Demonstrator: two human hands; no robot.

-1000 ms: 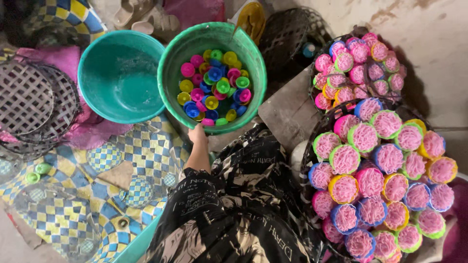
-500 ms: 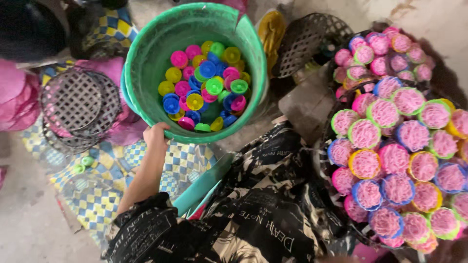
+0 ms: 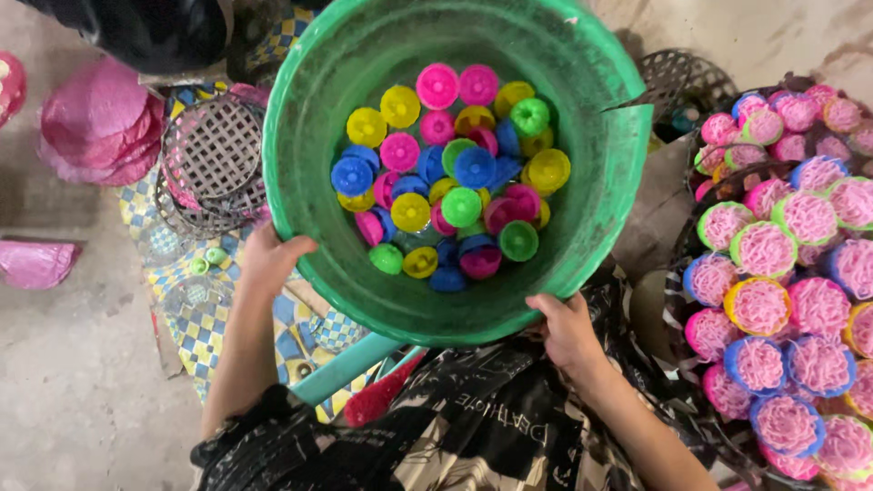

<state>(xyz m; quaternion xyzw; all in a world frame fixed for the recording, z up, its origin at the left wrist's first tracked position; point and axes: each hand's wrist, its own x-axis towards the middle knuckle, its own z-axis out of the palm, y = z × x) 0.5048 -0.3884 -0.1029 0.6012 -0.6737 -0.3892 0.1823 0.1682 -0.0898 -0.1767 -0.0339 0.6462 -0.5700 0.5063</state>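
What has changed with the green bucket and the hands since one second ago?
The green bucket came closer and now fills the view. Earlier only one hand held it; now the left hand and right hand both grip its rim. The coloured caps stayed inside.

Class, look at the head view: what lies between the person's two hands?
In the head view, the near rim of the green bucket spans the stretch between the left hand and the right hand; both grip it. Coloured plastic caps lie inside it.
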